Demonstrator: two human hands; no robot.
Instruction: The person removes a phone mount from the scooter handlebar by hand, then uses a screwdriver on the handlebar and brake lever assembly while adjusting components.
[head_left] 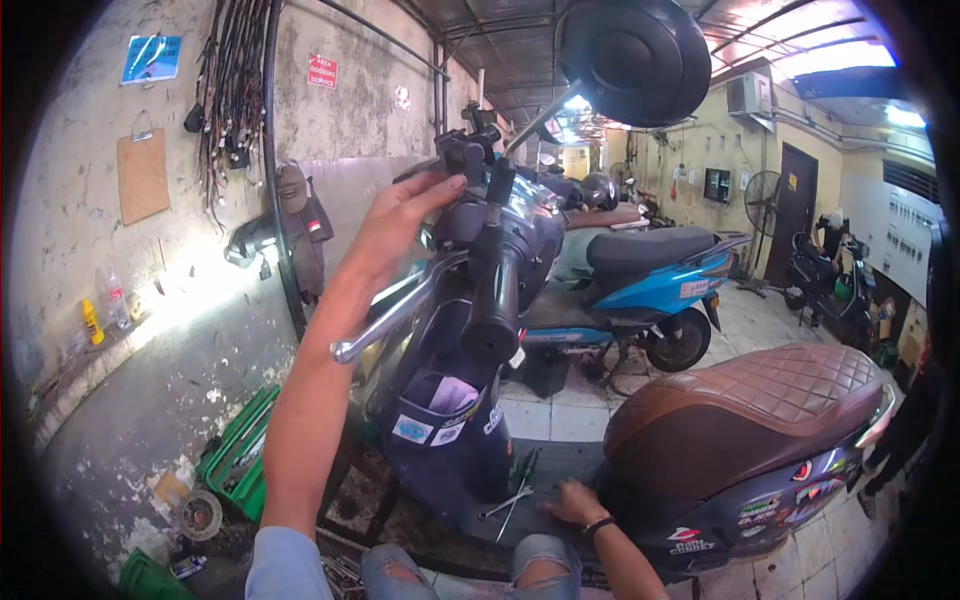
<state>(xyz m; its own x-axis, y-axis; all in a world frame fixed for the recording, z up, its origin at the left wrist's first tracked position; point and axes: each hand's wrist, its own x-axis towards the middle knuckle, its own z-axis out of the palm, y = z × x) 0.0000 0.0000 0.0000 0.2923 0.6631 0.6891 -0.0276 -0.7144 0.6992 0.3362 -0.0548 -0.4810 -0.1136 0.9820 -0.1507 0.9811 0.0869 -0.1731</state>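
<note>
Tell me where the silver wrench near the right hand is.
In the head view, the silver wrench lies low, near the middle, on the scooter's dark footboard, just left of the right hand.

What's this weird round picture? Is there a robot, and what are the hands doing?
No robot here! Each grip is just a person's bare hand. The one picture comes from a camera on that person's head, looking down. Its lens is very wide, so straight things look bent.

In front is a dark scooter with a brown seat. The left grip is up by a black part on the handlebar; I can't tell whether it's holding it. The right grip is low, near the flat footboard, where a few thin tools lie. It's blurry, so I can't tell if anything's in it.

Those ripped jeans are on the person's own knees.
</note>
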